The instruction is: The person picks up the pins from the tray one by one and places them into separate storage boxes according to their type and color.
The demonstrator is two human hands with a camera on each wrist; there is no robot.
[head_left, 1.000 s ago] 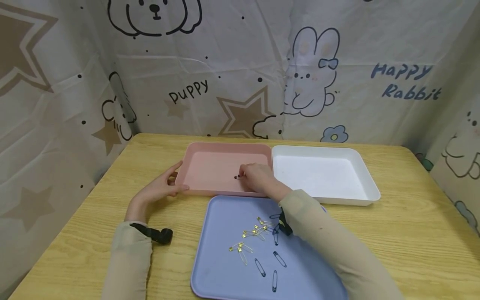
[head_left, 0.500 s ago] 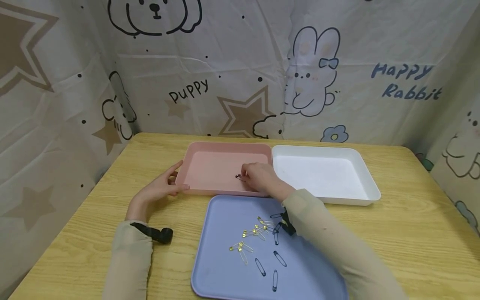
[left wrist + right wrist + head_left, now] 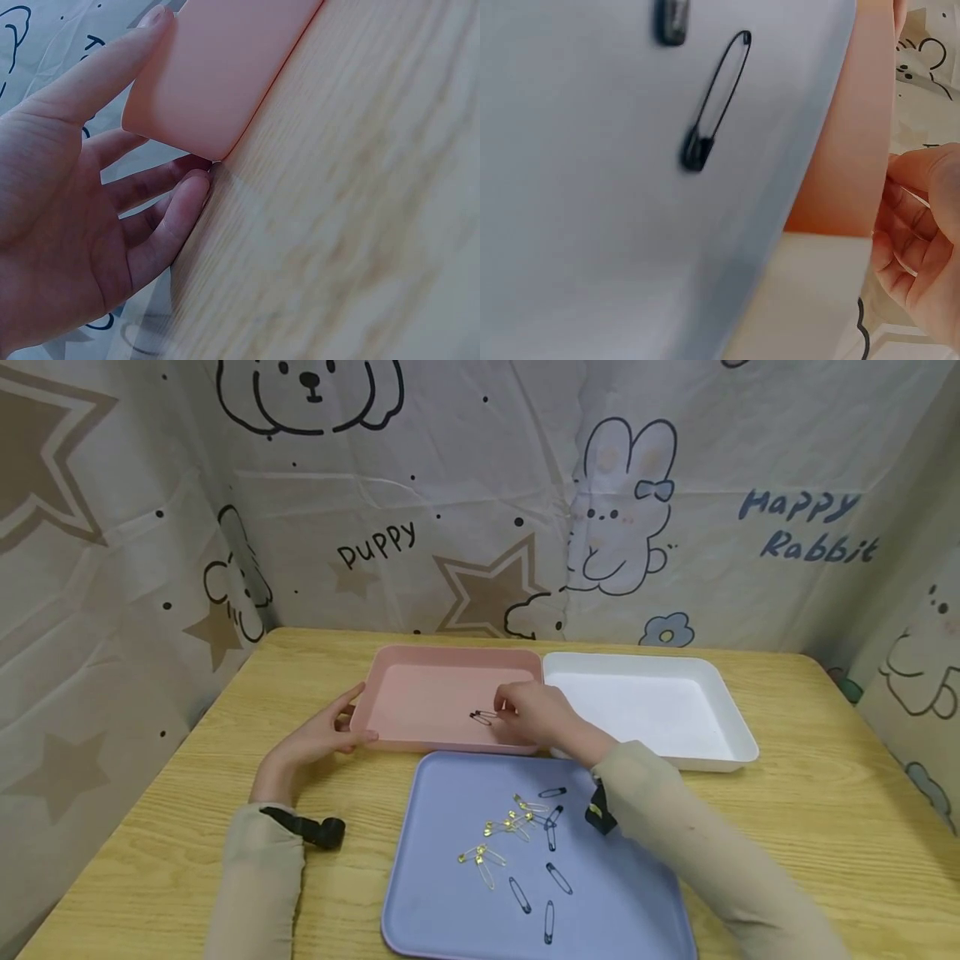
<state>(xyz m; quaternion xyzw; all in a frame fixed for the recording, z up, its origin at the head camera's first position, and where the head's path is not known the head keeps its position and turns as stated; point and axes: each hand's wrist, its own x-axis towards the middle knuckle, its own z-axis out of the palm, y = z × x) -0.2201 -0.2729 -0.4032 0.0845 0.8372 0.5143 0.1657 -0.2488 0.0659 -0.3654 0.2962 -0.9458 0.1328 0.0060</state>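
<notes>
One black safety pin [image 3: 482, 717] (pink tray [image 3: 420, 693]) — beside right hand [image 3: 542, 715] | left hand [image 3: 315, 742] on rim

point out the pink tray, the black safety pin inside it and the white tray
pink tray [image 3: 420, 693], head view, bare floor left of centre
black safety pin [image 3: 482, 717], head view, middle of the pin
white tray [image 3: 637, 706], head view, bare floor

Leaving open room over the shallow white plastic tray [image 3: 705, 752]; blocking the pink plastic tray [image 3: 420, 652], both hands.

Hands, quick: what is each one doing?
Left hand: open, straight fingers touching the pink tray.
Right hand: over the pink tray beside a black safety pin; grip cannot be told.
</notes>
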